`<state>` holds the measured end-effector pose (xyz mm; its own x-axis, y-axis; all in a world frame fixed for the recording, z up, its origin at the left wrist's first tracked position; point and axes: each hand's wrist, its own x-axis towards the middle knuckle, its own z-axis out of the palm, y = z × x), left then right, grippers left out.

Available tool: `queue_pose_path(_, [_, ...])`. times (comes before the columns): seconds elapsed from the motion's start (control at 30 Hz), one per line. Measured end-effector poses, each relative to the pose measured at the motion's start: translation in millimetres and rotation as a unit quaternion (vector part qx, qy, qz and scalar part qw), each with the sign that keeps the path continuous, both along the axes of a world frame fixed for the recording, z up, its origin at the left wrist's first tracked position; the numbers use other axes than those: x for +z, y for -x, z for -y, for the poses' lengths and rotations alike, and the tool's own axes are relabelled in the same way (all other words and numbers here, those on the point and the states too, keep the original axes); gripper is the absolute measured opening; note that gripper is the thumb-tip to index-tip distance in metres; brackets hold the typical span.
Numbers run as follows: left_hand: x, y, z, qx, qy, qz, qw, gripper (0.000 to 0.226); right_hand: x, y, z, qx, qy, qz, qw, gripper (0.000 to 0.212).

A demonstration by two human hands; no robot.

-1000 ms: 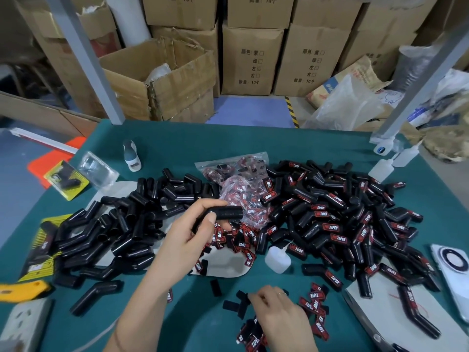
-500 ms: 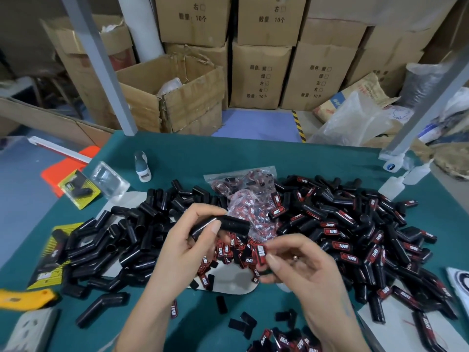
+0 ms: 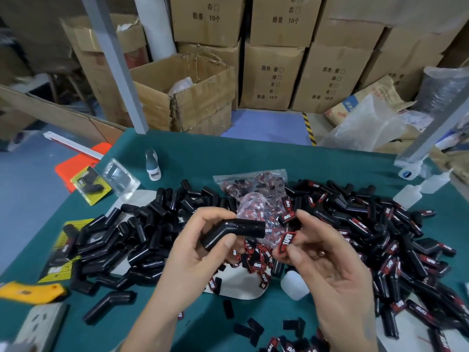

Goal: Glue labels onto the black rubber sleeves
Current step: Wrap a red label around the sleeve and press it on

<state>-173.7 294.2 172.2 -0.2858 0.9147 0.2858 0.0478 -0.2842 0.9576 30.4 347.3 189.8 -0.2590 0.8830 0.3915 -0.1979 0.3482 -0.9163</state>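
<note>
A green tabletop (image 3: pixel 253 161) fills the lower frame, with stacked cardboard boxes (image 3: pixel 274 74) behind it at the top. Across the middle lie two heaps of black rubber sleeves: unlabelled ones (image 3: pixel 132 237) at centre left, labelled ones (image 3: pixel 380 237) at centre right. At frame centre the left hand (image 3: pixel 200 250) holds one bent sleeve (image 3: pixel 233 232), its grip curled around the lower leg of the elbow. Just to the right, the right hand (image 3: pixel 327 270) pinches a small red and black label (image 3: pixel 285 242) by its edges, close to the sleeve's open end but apart from it. A small white glue bottle (image 3: pixel 294 284) lies below the hands. The sleeve looks light, flexible and slightly glossy, best gripped near the bend; the label seems thin and floppy, so an edge pinch suits it.
</note>
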Motion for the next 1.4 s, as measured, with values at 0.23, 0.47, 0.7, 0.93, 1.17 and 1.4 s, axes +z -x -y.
queue_pose_path(0.23, [0.1, -6.5, 3.6, 0.015, -0.008, -0.034, 0.999, 0.022, 6.5, 5.4, 1.9, 0.046, 0.004, -0.050, 0.998, 0.021])
queue_pose_path(0.47, [0.3, -7.3, 2.9, 0.018, -0.017, 0.012, 1.000, 0.023, 6.7, 6.5, 2.0, -0.033, -0.019, -0.063, 0.997, 0.016])
queue_pose_path(0.7, [-3.5, -11.2, 0.4, -0.020, -0.027, 0.044, 0.998, 0.028, 8.1, 9.9, 1.5, -0.057, -0.079, -0.080, 0.992, 0.004])
queue_pose_path(0.93, [-3.3, -16.3, 4.6, -0.013, -0.086, -0.032, 0.996, 0.046, 10.6, 13.9, 2.8, 0.001, 0.014, -0.062, 0.998, 0.017])
queue_pose_path(1.17, [0.4, -13.7, 3.8, 0.006, -0.125, -0.057, 0.991, 0.051, 0.9, 17.5, 4.3, 0.072, 0.166, -0.052, 0.982, 0.041])
queue_pose_path(1.4, [-2.3, -12.3, 6.2, -0.042, -0.128, -0.024, 0.991, 0.047, -3.0, 22.4, 5.7, 0.106, 0.189, -0.029, 0.976, 0.043])
